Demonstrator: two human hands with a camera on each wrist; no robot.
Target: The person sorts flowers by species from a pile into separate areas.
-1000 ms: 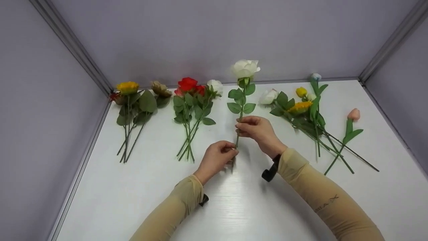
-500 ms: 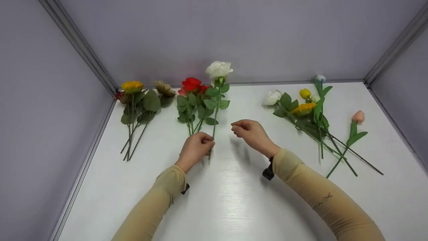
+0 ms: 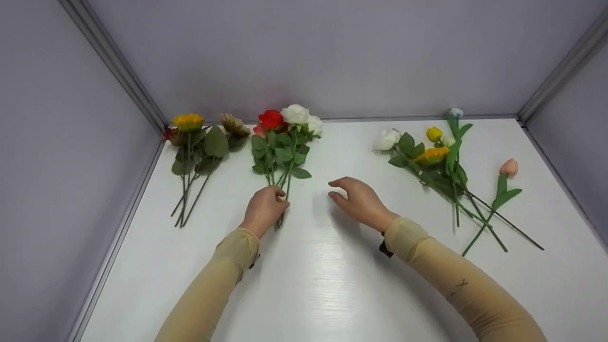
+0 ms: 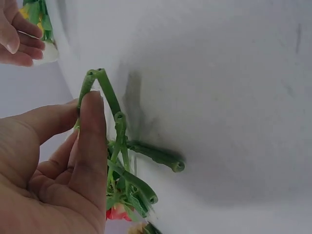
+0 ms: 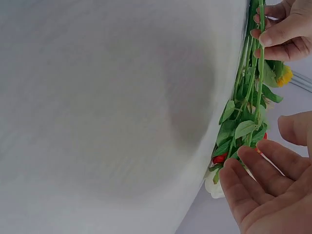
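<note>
My left hand (image 3: 266, 209) pinches the green stem of a white rose (image 3: 295, 114) between thumb and fingers, low over the middle bunch. Its bloom overlaps a red rose (image 3: 271, 119) and a second white flower (image 3: 315, 125). In the left wrist view, several green stem ends (image 4: 156, 155) lie just beyond the fingertips. To the right, my right hand (image 3: 361, 202) holds nothing, thumb and fingers spread apart above the white table (image 3: 327, 280). The right wrist view shows its open palm (image 5: 278, 195) below the bunch's leaves (image 5: 243, 127).
At the left lies a bunch with a yellow sunflower (image 3: 188, 122) and a brown flower (image 3: 233, 125). On the right, a white flower (image 3: 387, 139), another sunflower (image 3: 432, 155) and a yellow tulip (image 3: 433, 133) lie with crossed stems. A pink tulip (image 3: 508, 167) lies farther right. Grey walls (image 3: 304, 57) enclose the table.
The right hand let go of the white rose's stem and then spread its fingers. The left hand carried the rose left and lowered it over the middle bunch.
</note>
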